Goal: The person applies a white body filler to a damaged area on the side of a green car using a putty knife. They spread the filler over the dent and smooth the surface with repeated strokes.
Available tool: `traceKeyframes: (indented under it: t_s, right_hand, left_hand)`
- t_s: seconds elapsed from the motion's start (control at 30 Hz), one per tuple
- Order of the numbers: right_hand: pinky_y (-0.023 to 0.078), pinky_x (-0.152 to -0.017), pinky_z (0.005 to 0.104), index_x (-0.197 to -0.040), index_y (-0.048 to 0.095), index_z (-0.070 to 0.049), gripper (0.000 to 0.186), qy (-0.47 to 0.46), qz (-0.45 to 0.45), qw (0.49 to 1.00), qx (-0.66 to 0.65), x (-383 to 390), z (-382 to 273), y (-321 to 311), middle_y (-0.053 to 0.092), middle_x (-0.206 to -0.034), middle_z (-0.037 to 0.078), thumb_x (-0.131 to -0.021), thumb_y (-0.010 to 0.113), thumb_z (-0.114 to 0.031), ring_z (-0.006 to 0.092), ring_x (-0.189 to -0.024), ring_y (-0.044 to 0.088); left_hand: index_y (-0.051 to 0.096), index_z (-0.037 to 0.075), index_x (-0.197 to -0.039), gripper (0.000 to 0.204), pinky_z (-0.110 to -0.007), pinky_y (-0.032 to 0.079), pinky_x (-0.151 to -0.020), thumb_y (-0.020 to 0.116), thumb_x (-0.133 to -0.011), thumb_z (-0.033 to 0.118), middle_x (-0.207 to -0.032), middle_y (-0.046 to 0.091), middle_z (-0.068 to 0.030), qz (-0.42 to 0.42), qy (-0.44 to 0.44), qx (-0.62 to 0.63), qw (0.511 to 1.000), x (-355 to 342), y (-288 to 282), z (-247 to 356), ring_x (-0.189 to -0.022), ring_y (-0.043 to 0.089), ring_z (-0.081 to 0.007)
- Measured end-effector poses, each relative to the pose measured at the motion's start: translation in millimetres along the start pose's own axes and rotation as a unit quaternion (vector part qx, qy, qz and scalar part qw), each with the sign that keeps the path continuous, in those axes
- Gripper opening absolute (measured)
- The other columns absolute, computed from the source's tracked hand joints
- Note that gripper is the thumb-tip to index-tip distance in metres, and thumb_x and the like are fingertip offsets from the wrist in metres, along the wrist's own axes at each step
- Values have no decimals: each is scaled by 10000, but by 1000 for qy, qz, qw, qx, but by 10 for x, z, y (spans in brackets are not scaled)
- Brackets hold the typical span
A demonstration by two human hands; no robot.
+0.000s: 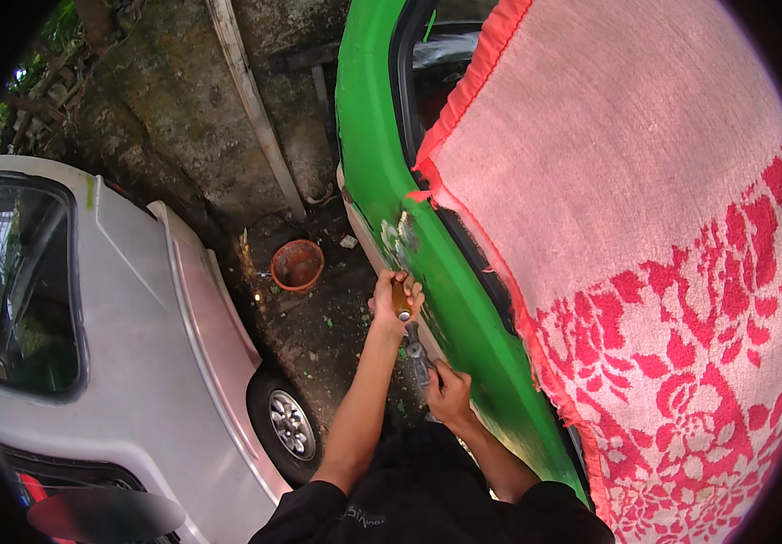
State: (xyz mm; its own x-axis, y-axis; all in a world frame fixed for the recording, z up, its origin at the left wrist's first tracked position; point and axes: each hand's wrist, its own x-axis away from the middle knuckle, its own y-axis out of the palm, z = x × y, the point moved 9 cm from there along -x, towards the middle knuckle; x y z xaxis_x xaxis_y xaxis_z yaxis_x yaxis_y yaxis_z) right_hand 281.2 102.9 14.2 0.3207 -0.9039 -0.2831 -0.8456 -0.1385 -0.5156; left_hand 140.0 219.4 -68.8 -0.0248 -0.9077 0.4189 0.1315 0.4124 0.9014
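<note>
My left hand (pixel 389 297) is wrapped round the amber-brown handle of a chisel-like hand tool (pixel 401 296), whose metal butt end points back toward me. Its far end, hard to make out, is toward a scraped patch (pixel 400 234) on the green car body (pixel 376 154), where whitish and bare metal spots show through the paint. Lower down, my right hand (pixel 448 394) grips a grey hammer (pixel 417 355). The hammer's head is just below the butt of the handled tool; whether the two touch, I cannot tell.
A pink and red floral towel (pixel 609 227) covers the green car's roof on the right. At left stands a silver-white car (pixel 137 299) with its wheel (pixel 291 424) near my left arm. An orange-brown pot (pixel 298 265) and a leaning wooden plank (pixel 255 104) are beyond, by a stained wall.
</note>
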Motion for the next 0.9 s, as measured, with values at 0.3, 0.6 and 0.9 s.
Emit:
traceKeyframes:
  t_s: [0.3,0.6,0.9]
  right_hand:
    - [424,-481,387,-870,612,33,155,-39,-3,999,-13,-103,-104,23,543,-579,167,-880,609,-122,330,-497,574]
    - [415,-494,417,-881,593,36,158,-30,10,999,-34,-145,-142,-31,528,-590,199,-891,605,-121,369,-523,571]
    - [432,-498,388,-986,623,65,166,-43,28,998,-43,-148,-89,-60,561,-629,211,-859,615,-42,355,-513,575]
  left_hand:
    - [424,121,-693,243,-306,277,-355,408,-916,215,-510,412,-50,1,5,4,1000,-5,69,19,-390,338,-183]
    - [426,114,-689,252,-324,282,-366,401,-921,211,-507,407,-58,-7,-1,2,1000,-47,65,47,-405,349,-188]
    - [432,113,-682,255,-332,269,-387,410,-919,204,-506,398,-59,6,-3,-20,1000,-76,27,53,-422,337,-196]
